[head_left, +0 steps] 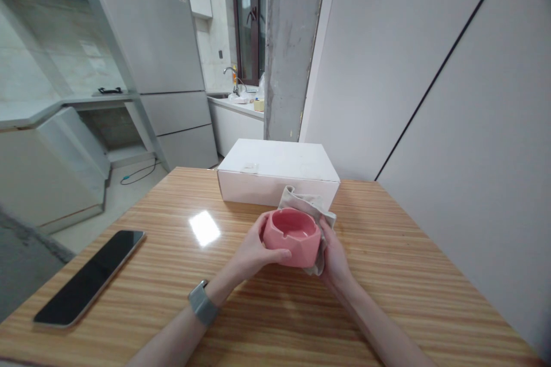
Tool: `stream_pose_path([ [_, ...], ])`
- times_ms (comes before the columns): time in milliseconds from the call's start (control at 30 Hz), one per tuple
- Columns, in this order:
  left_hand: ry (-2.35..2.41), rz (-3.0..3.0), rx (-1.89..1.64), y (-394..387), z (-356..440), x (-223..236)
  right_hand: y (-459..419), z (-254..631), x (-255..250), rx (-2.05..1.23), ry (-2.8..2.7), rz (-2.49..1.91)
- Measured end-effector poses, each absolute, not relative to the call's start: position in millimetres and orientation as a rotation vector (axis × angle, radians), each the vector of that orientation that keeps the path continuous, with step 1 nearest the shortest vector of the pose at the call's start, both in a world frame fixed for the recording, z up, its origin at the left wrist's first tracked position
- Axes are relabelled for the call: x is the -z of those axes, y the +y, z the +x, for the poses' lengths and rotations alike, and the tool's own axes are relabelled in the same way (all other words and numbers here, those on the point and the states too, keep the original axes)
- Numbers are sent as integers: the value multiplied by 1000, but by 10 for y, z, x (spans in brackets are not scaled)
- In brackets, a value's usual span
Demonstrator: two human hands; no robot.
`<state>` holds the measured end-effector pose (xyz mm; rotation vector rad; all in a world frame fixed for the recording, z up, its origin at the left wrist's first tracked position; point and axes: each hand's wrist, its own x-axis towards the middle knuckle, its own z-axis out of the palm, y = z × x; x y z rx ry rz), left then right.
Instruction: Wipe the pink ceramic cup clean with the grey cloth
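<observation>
A pink faceted ashtray (pixel 297 243) with notches in its rim is held up over the table, tilted a little so its hollow shows. My left hand (pixel 258 246) grips its left side, thumb across the front and the other fingers mostly hidden behind it. A light grey cloth (pixel 307 202) lies against the ashtray's back and right side. On the right, my right hand (pixel 333 252) is closed on the cloth and presses it to the ashtray; some of its fingers are hidden by the cloth.
Behind the ashtray a closed white box (pixel 279 160) sits at the far edge of the wood-grain table (pixel 172 275). A black-screened phone (pixel 90 278) lies at the left. Along the right side runs a white wall panel (pixel 473 155). A fridge (pixel 150 40) stands beyond.
</observation>
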<state>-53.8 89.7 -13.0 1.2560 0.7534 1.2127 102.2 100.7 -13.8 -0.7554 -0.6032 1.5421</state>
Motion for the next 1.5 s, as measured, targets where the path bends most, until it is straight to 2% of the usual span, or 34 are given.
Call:
stream_pose_path([
  [133, 921, 1174, -1320, 908, -506, 126, 983, 990, 130, -1508, -661, -729],
  [333, 1097, 1148, -1475, 906, -470, 126, 934, 947, 321, -1397, -481, -955],
  [533, 857, 1155, -1372, 889, -495, 102, 1003, 1015, 280, -1304, -549, -874],
  [700, 894, 1194, -1376, 895, -511, 142, 1015, 1046, 137, -1426, -596, -732],
  [867, 689, 1198, -1234, 869, -501, 124, 1015, 1038, 194, -1445, -655, -734],
  [1067, 801, 1202, -1302, 875, -483, 93, 939, 1106, 240, -1033, -1023, -946],
  [1167, 974, 1204, -1359, 904, -494, 109, 868, 1126, 225, -739, -1531, -854],
  [1267, 875, 1188, -1392, 916, -518, 108, 851, 1142, 215, -450, -2016, -702],
  [1500, 644, 734, -1227, 888, -501, 84, 880, 1254, 138, -204, -2157, -601],
])
